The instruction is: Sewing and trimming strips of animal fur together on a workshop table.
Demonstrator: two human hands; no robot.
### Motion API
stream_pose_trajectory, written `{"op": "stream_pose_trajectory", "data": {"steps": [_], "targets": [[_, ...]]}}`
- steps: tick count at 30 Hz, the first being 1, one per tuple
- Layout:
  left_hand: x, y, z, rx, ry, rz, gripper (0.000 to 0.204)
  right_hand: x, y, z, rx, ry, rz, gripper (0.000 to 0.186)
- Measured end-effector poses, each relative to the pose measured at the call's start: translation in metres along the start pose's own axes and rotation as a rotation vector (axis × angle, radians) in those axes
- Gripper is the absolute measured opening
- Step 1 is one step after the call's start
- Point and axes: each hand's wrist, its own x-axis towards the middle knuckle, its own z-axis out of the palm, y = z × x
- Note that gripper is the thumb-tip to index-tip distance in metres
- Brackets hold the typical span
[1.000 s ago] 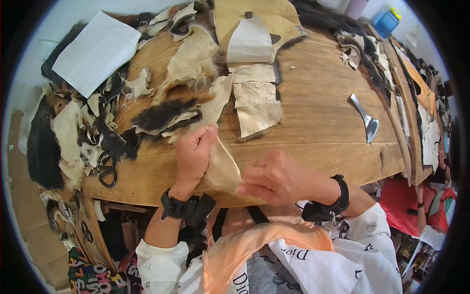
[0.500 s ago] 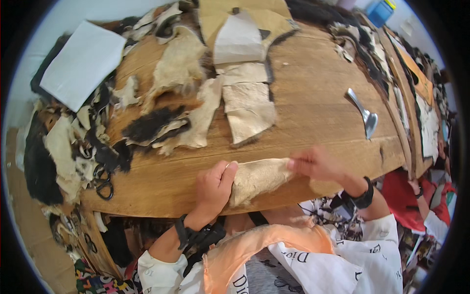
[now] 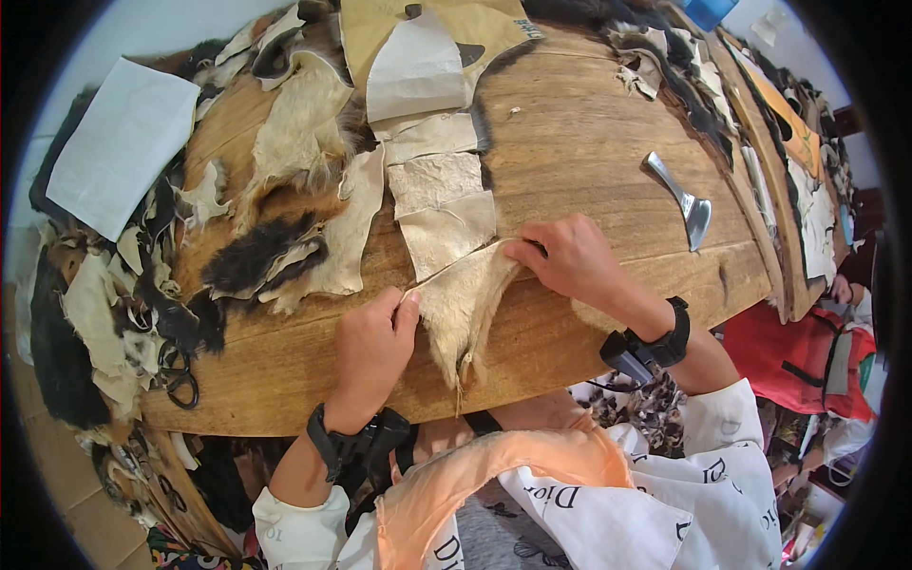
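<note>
My left hand (image 3: 375,351) pinches the left corner of a triangular pale hide piece (image 3: 456,309), its furry tip hanging toward the table's front edge. My right hand (image 3: 560,256) grips the same piece's upper right corner. Its straight upper edge lies against the lowest of the pale hide rectangles (image 3: 446,233) laid in a column; whether they overlap I cannot tell. A white sheet (image 3: 413,71) tops that column, on a yellow-brown piece (image 3: 375,19). An irregular pale hide strip (image 3: 351,233) and a dark furry scrap (image 3: 255,249) lie just left of the column.
The wooden table (image 3: 570,114) holds a curved metal blade (image 3: 689,204) at right, black scissors (image 3: 179,375) at front left, scrap piles (image 3: 71,342) and a white sheet (image 3: 119,142). A red bag (image 3: 779,356) hangs past the right edge, near another person's hand (image 3: 841,290).
Both my hands have carried the hide piece up the table to the column, turning it so its straight edge faces the column. The right hand rose from near the front edge.
</note>
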Motion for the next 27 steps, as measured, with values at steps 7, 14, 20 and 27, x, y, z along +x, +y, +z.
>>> {"op": "stream_pose_trajectory", "data": {"steps": [7, 14, 20, 27], "targets": [[0.017, 0.011, -0.026, 0.068, 0.040, 0.061, 0.020, 0.006, 0.000, -0.004, -0.036, -0.041, 0.043, 0.032], [0.155, 0.003, -0.065, 0.054, 0.419, 0.332, 0.024, 0.006, 0.003, -0.002, -0.061, -0.057, 0.081, 0.035], [0.248, 0.001, -0.050, -0.147, 0.236, 0.142, 0.041, 0.005, 0.001, -0.002, -0.061, -0.029, 0.089, 0.037], [0.207, 0.018, -0.040, -0.861, -0.258, -0.047, 0.031, 0.004, 0.002, -0.002, -0.042, -0.023, 0.095, 0.037]]}}
